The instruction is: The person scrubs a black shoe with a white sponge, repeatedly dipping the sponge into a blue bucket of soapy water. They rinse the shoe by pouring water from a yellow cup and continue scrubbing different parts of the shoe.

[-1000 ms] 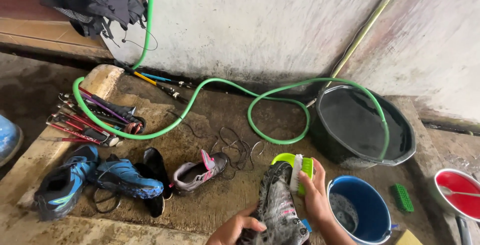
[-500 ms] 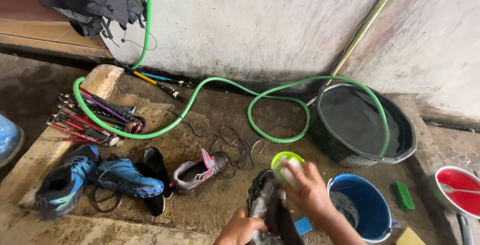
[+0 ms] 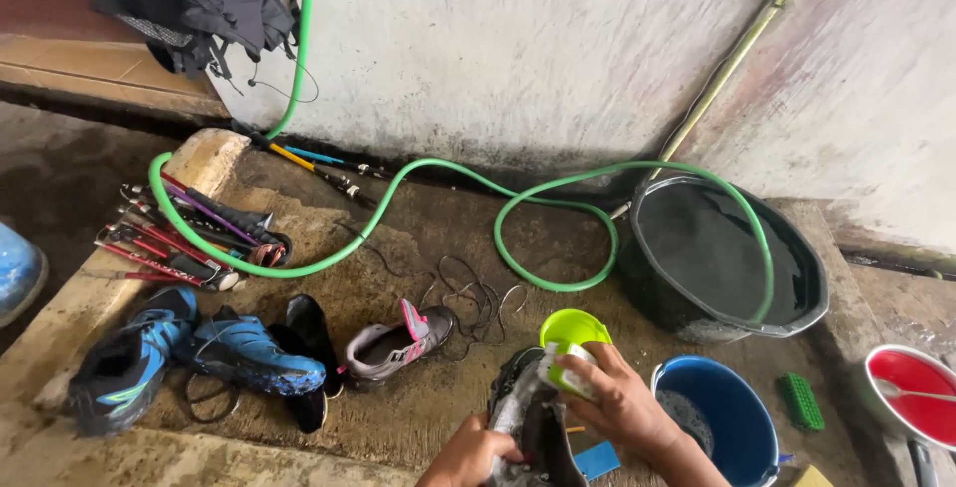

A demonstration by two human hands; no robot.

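Concrete floor (image 3: 418, 248), wet and stained, is running up to a grimy whitewashed wall (image 3: 518, 49); a green hose (image 3: 558, 188) is looping across it into a black tub (image 3: 797, 318). Right hand (image 3: 617, 402) is gripping a white-and-green brush (image 3: 560, 369), pressing it onto a grey shoe (image 3: 523, 417) directly beneath. Left hand (image 3: 468, 452) is clasping that shoe's lower end. A blue bucket (image 3: 747, 417) is standing just right of the right hand, a lime bowl (image 3: 573, 328) just above it.
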